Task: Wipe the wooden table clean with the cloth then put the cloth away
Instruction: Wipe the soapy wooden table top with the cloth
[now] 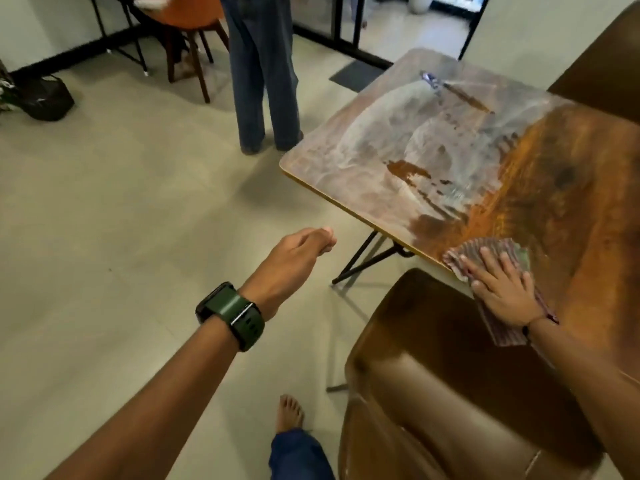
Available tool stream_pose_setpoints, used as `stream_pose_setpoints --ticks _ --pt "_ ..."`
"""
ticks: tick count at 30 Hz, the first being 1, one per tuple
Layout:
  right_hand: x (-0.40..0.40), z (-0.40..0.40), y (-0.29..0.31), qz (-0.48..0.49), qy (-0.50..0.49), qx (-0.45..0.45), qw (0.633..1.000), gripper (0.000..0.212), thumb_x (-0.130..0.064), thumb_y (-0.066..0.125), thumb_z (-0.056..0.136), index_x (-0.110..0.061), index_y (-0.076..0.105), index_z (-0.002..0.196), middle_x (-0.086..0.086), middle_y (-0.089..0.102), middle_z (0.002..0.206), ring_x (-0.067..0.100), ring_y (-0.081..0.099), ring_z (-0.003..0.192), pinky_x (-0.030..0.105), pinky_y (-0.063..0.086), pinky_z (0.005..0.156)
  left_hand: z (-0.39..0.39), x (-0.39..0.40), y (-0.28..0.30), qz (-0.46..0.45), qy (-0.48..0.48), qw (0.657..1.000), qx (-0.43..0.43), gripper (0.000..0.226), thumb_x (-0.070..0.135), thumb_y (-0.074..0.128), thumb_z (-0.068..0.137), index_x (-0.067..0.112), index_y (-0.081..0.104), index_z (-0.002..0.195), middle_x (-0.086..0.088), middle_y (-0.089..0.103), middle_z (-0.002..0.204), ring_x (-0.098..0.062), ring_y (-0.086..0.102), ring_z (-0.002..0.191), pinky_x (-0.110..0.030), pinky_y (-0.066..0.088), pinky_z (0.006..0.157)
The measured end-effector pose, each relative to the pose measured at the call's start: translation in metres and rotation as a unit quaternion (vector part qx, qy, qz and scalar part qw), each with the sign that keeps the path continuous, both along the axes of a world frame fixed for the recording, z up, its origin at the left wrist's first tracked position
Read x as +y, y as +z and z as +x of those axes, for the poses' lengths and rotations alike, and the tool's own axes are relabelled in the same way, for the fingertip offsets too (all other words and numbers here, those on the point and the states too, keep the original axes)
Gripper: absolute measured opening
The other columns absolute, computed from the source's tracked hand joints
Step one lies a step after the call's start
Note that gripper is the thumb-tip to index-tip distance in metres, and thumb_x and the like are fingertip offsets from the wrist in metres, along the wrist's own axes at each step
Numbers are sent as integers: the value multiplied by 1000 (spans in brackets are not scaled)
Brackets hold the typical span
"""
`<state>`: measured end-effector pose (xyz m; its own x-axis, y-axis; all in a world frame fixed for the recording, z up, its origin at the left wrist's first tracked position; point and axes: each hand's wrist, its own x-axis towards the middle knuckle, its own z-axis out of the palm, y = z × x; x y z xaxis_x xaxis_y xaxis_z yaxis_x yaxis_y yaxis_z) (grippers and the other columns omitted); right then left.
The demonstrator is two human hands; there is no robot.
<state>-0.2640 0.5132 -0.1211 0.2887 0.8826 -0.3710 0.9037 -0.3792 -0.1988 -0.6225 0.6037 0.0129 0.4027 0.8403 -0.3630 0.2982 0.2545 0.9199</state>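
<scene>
The wooden table [467, 150] stands at the right, its far and middle surface covered with pale wet smears, its near right part bare brown. A striped cloth [485, 252] lies at the table's near edge. My right hand [502, 289] presses flat on it with the fingers spread and straight. My left hand [298, 261] hangs out over the floor to the left of the table, fingers loosely curled, holding nothing; a dark green watch sits on that wrist.
A brown chair [433, 358] stands against the table's near edge, another brown chair [606, 64] at the far right. A person in jeans [263, 81] stands on the floor beyond the table's left corner. A black bag [45, 98] lies at far left.
</scene>
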Motion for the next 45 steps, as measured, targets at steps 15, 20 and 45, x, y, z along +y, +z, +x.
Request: stream_pose_setpoints --ticks 15,20,45 --pt "205 -122 -13 35 193 -10 980 78 -77 -32 61 -53 -16 133 -17 -21 151 21 -17 144 53 -10 112 13 161 -40 -14 -59 998 14 24 37 38 96 26 59 95 4 61 112 -10 53 112 -27 37 99" --pt "267 -159 -14 54 252 -44 965 60 -65 -17 79 -46 -18 136 -12 -11 157 24 -14 145 51 -11 112 3 238 -62 26 2 999 27 33 38 36 96 19 58 113 9 57 112 0 52 99 -17 36 79" --pt "204 -150 -3 -25 75 -79 994 59 -64 9 94 -42 0 149 0 7 159 20 -8 145 41 -11 114 -1 341 -107 -39 -50 998 -11 44 33 28 100 16 34 140 0 35 147 -7 31 132 -16 22 101"
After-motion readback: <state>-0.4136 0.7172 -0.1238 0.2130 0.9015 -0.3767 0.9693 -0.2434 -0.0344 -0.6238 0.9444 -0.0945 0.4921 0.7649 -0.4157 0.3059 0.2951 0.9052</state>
